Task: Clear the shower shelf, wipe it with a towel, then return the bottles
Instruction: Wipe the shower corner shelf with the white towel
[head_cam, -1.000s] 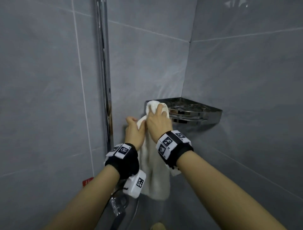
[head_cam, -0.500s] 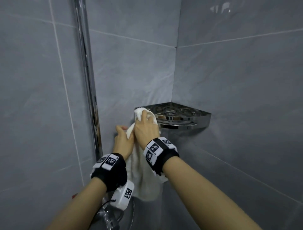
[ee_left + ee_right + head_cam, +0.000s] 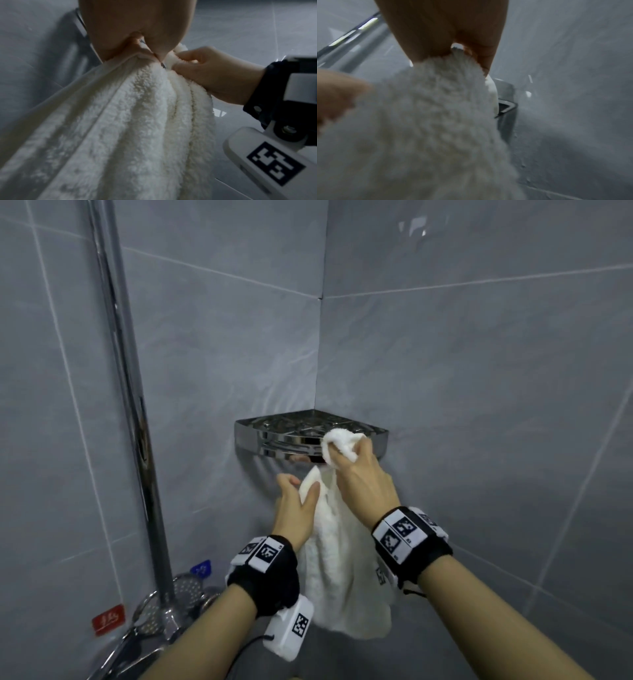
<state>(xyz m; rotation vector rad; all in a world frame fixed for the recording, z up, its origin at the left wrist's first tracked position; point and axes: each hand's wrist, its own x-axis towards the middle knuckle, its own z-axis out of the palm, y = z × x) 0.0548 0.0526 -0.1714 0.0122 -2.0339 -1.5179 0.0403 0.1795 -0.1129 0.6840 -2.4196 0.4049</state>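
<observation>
**Towel held against the front rail of a corner shower shelf**

Towel point(image 3: 337, 559): white, thick-piled terry with a flat woven band along one edge, seen most clearly in the left wrist view point(image 3: 120, 121). Its upper end is bunched into a wad and the rest hangs down in long vertical folds, so its long axis runs top to bottom. The right hand point(image 3: 359, 484) has its fingers curled around the wad and holds it against the front rail of the shelf point(image 3: 274, 436), toward the right end of the rail. The left hand point(image 3: 294, 505) is just below and to the left, its thumb and fingers pinching a fold of the hanging part; it does not touch the shelf. In the right wrist view the towel point(image 3: 428, 115) fills most of the frame beneath the gripping hand point(image 3: 445, 33).

The shelf is a chrome, quarter-round corner tray with a slotted floor and a slotted front rail, fixed where two walls of large grey tiles point(image 3: 479, 371) meet. No bottles stand on it. A chrome shower riser pipe point(image 3: 126, 392) runs up the left wall, with a round shower head point(image 3: 185, 594) at its foot, next to red point(image 3: 108, 618) and blue point(image 3: 201, 569) tags.
</observation>
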